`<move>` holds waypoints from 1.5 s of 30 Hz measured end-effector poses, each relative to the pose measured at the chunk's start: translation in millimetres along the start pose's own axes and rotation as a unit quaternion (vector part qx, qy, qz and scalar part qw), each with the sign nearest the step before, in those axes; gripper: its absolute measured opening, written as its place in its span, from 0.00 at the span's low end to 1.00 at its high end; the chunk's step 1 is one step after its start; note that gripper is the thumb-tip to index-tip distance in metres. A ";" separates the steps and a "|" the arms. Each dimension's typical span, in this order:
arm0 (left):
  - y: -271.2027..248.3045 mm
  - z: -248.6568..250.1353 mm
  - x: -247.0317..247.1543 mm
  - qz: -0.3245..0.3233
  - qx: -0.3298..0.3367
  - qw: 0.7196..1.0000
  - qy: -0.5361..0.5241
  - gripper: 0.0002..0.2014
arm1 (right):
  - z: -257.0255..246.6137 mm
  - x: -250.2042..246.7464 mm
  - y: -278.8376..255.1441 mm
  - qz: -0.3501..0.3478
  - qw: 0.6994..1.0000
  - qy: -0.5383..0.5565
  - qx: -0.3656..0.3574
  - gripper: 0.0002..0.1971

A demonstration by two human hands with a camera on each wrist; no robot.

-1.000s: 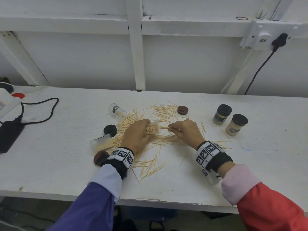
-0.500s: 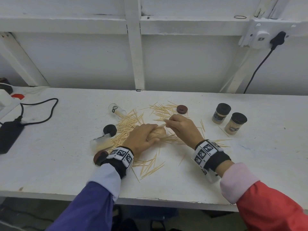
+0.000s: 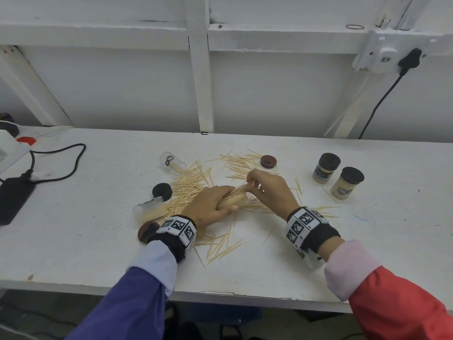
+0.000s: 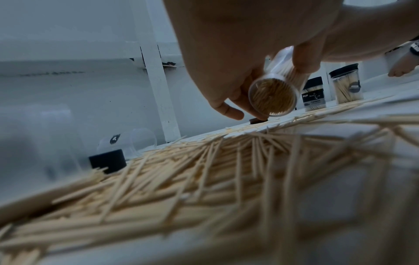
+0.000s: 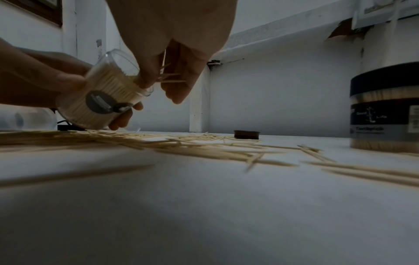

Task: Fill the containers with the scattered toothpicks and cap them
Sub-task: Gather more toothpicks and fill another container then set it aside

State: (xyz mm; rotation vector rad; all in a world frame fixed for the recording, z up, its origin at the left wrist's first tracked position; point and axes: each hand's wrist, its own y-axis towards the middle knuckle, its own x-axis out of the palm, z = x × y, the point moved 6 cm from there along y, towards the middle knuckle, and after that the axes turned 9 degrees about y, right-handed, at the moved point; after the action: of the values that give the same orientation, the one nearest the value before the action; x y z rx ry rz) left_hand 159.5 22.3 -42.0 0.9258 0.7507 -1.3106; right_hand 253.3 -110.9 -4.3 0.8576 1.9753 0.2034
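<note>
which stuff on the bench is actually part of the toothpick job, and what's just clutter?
Job:
- held container, gripped by left hand
- right hand pinching toothpicks at its mouth
- scattered toothpicks
- two open containers
- loose caps
- two capped containers

Clutter:
- black adapter
- wall socket
</note>
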 end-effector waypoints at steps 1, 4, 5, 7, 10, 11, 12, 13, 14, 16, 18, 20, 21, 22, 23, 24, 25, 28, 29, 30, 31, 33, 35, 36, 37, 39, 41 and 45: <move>-0.1 -0.1 -0.4 0.000 0.002 1.000 0.001 0.38 | 1.4 -1.7 -0.9 0.006 1.000 -0.009 0.000 0.12; 0.3 2.2 -1.3 0.006 0.012 1.000 -0.001 0.35 | 5.4 -3.4 -2.1 0.003 1.000 -0.006 0.012 0.13; 0.6 2.2 -1.1 0.007 0.012 1.000 -0.001 0.35 | 5.8 -2.4 -1.8 0.000 1.000 0.007 0.013 0.12; 1.0 0.8 0.1 0.007 0.010 1.000 -0.003 0.34 | 6.1 1.0 -0.7 -0.002 0.999 0.035 0.007 0.09; 0.4 0.4 -0.4 0.009 0.007 1.000 -0.008 0.33 | 3.7 5.5 0.0 0.009 0.999 0.038 -0.032 0.05; 0.1 0.4 -0.7 0.009 0.006 1.000 -0.009 0.34 | 2.8 6.3 -0.1 0.011 0.998 0.037 -0.042 0.04; -0.4 1.1 -1.0 0.008 0.003 1.000 -0.010 0.35 | 2.0 6.7 -0.2 0.011 0.998 0.038 -0.050 0.03; -0.6 1.0 -1.1 0.006 -0.001 1.000 -0.012 0.36 | 1.4 6.8 -0.2 0.011 0.998 0.041 -0.055 0.02; -0.8 0.8 -0.9 0.004 -0.005 1.000 -0.017 0.36 | 2.0 6.6 -0.4 0.011 0.997 0.047 -0.055 0.02; -1.0 0.4 -1.1 0.000 -0.007 1.000 -0.024 0.36 | 4.9 5.5 -0.3 0.013 0.998 0.057 -0.037 0.05; -0.9 1.4 -1.5 0.001 0.001 1.000 -0.020 0.34 | 8.1 2.5 -0.8 0.018 0.998 0.059 -0.007 0.07; -0.9 2.0 -1.7 0.002 0.003 1.000 -0.016 0.34 | 9.2 1.1 -2.0 0.016 0.999 0.044 0.019 0.09; -0.7 1.3 -1.2 0.001 0.002 1.000 -0.013 0.35 | 9.6 1.5 -2.0 0.009 0.999 0.033 0.034 0.10; -0.7 1.2 -0.9 0.001 0.003 1.000 -0.012 0.35 | 10.8 2.6 -1.9 -0.001 0.998 0.022 0.052 0.11; -0.5 0.6 -0.3 0.000 0.004 1.000 -0.011 0.35 | 12.4 3.8 -1.5 -0.011 0.997 0.011 0.071 0.12; -0.5 0.5 -0.1 -0.001 0.005 1.000 -0.012 0.34 | 14.0 4.7 -1.1 -0.018 0.996 0.004 0.087 0.12; -0.6 0.7 -0.3 -0.001 0.006 1.000 -0.012 0.34 | 15.1 5.2 -0.5 -0.020 0.995 0.005 0.096 0.13; -0.9 2.0 -1.4 -0.008 -0.003 1.000 0.002 0.36 | 14.2 6.2 0.8 -0.022 0.994 0.050 0.090 0.11; -1.0 2.5 -1.5 -0.011 -0.007 1.000 0.008 0.37 | 12.9 6.7 0.9 -0.021 0.994 0.068 0.076 0.10; -1.2 3.0 -1.6 -0.014 -0.010 1.000 0.013 0.38 | 11.2 7.1 1.1 -0.020 0.995 0.082 0.062 0.08; -1.2 3.2 -1.6 -0.017 -0.014 1.000 0.017 0.40 | 10.3 8.1 1.0 -0.019 0.995 0.088 0.046 0.07; -1.6 2.9 -2.0 -0.022 -0.019 1.000 0.012 0.41 | 11.6 12.4 0.7 -0.023 0.996 0.085 0.018 0.13; -1.9 2.8 -2.3 -0.022 -0.023 0.999 0.002 0.40 | 12.5 16.9 0.3 -0.040 0.995 0.085 0.015 0.19; -2.0 3.2 -2.5 -0.021 -0.024 0.999 -0.002 0.40 | 11.3 17.8 -0.1 -0.048 0.995 0.082 0.013 0.22; -2.0 4.2 -3.1 -0.020 -0.023 1.000 -0.005 0.39 | 9.1 17.4 -0.2 -0.048 0.996 0.076 0.007 0.23; -2.1 5.9 -4.0 -0.020 -0.021 1.000 -0.009 0.39 | 4.2 14.7 -0.8 -0.042 0.997 0.065 -0.002 0.22; -2.9 7.0 -4.5 -0.022 -0.019 1.000 -0.009 0.39 | 0.1 10.2 -1.6 -0.027 0.998 0.058 -0.006 0.16; -3.6 6.5 -4.5 -0.028 -0.022 0.999 -0.010 0.39 | 0.1 2.4 -0.5 0.004 0.999 0.036 0.032 0.12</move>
State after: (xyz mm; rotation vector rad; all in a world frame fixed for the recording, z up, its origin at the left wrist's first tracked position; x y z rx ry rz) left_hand 155.0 18.6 -35.6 0.8598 0.7920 -1.3445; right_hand 252.4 -109.7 -6.4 0.9112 2.0545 0.1785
